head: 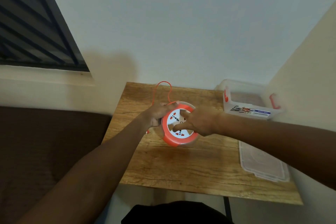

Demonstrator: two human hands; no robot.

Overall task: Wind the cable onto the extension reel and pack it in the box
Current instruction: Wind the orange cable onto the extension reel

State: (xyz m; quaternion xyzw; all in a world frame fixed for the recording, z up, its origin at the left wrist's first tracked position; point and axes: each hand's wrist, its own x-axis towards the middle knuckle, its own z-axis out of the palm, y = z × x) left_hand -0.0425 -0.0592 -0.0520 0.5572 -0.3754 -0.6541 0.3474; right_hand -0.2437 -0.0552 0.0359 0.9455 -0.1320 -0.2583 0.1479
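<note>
A round orange extension reel [171, 138] with a white socket face is held tilted above the wooden table [190, 165]. My left hand [159, 112] grips its left rim, fingers curled over the top edge. My right hand [198, 122] holds the white centre, with a finger and the thumb hooked into its openings. A thin orange cable [170, 89] loops up from the reel's top left toward the table's far edge. A small piece of the cable's end shows below my left wrist. The clear plastic box [247, 112] with orange latches stands open at the table's far right.
The box's clear lid [261, 163] lies flat on the table's right side. A wall runs behind and to the right of the table. A dark sofa or seat lies to the left, under a window with bars. The table's near half is bare wood.
</note>
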